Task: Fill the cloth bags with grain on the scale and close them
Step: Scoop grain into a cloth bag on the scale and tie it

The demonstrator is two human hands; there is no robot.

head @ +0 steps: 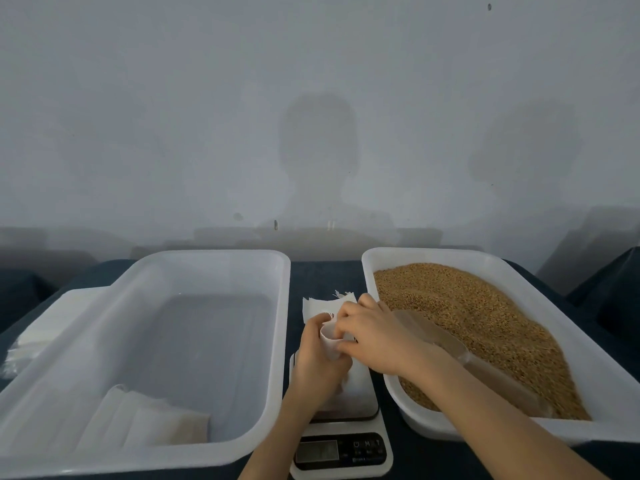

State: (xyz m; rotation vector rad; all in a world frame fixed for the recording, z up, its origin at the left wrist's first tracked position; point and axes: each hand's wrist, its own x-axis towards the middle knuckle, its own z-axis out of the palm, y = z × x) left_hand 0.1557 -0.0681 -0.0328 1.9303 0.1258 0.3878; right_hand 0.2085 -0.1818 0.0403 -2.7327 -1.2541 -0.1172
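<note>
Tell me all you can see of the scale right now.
The scale is a small white kitchen scale, sitting on the dark cloth between the two white tubs. A dark front panel carries a grey display, unreadable, and small buttons. Its platform is mostly hidden by the white cloth bag held over it by the left hand and right hand. Whether the bag touches the platform is unclear.

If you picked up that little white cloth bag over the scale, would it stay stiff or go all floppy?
Probably floppy: the cloth bag bends and curls where the left hand and right hand pinch its mouth. It likely feels light, since it looks thin and no grain shows inside. It probably won't stand open unaided.
</note>
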